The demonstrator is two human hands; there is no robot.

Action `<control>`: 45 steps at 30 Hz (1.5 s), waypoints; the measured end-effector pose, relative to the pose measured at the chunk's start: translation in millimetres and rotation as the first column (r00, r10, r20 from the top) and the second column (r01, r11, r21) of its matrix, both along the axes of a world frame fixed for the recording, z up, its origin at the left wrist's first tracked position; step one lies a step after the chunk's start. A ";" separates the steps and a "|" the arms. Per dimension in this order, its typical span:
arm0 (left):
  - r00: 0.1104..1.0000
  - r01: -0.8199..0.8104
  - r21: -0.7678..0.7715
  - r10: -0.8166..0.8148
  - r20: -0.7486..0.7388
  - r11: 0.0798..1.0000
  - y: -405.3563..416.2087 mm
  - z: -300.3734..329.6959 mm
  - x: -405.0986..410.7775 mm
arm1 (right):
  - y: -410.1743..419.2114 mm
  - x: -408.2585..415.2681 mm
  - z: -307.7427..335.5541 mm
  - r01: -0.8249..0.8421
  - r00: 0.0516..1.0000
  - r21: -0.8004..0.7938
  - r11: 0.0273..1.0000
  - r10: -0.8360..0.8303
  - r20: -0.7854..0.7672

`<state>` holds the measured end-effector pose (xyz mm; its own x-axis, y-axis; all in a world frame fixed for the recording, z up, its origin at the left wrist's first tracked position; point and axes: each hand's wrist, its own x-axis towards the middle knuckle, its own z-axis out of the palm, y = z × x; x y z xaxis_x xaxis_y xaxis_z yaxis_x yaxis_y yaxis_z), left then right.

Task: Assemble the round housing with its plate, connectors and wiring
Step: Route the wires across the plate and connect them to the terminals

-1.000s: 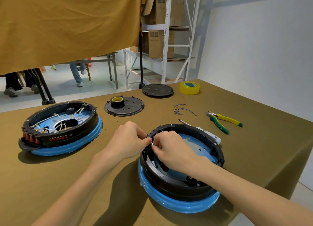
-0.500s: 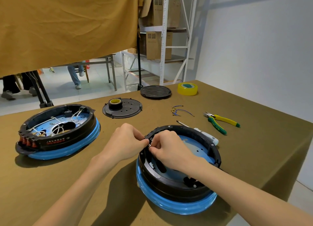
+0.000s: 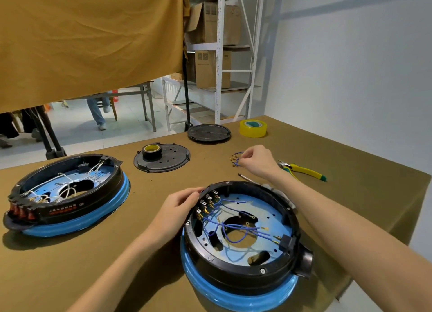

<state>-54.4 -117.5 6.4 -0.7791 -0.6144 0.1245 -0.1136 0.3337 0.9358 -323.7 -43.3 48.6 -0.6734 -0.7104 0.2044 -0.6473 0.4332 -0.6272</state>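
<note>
A: Where is the housing (image 3: 243,239) placed?

B: It is set at the near edge of the table (image 3: 70,253), on its blue ring, open side up. A black wall is seen around a blue plate (image 3: 264,208) pierced by small holes, a round central opening and two oval slots.

A: What is recorded inside?

B: A row of connectors (image 3: 205,204) is mounted on the inner left wall. Blue wires (image 3: 243,230) are run from it across the plate, over the central opening, to a black block (image 3: 286,240) on the right wall. A black spout is seen projecting from the outer right side.

A: How are the hands noted?

B: The left hand (image 3: 178,206) is laid on the left rim, fingers curled over the wall just beside the connectors. The right hand (image 3: 257,160) is reached beyond the housing; a bundle of loose wires (image 3: 236,158) is pinched in its fingertips on the cloth.

A: What else is logged?

B: A second housing (image 3: 67,194), wired in white, is placed at left. A black disc (image 3: 173,162) carrying a tape roll (image 3: 152,150) is set behind, a ribbed lid (image 3: 208,133) and yellow tape (image 3: 253,128) farther back. Pliers (image 3: 301,170) are laid at right, and a screwdriver tip (image 3: 244,177) is seen near the right wrist.
</note>
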 end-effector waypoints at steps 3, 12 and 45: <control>0.993 -0.016 0.094 0.026 -0.111 0.995 5.2 -7.4 -2.5 | -15.3 -33.2 -22.7 0.016 0.999 0.199 0.980 -0.008 -0.041; 0.975 -0.023 0.131 0.052 -0.217 0.991 -5.6 -20.0 -9.0 | -46.7 -47.6 -45.2 -0.008 0.974 0.268 0.963 0.068 -0.216; 0.976 -0.007 0.154 0.040 -0.213 0.988 -5.3 -22.5 -8.8 | 3.7 -25.6 -10.7 0.073 0.872 -0.270 0.960 0.070 0.484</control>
<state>-63.2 -122.8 -16.0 -0.7292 -0.6570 0.1912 0.0895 0.1854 0.9786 -349.2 -39.7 37.9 -0.7382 -0.6736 0.0355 -0.2293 0.2010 -0.9524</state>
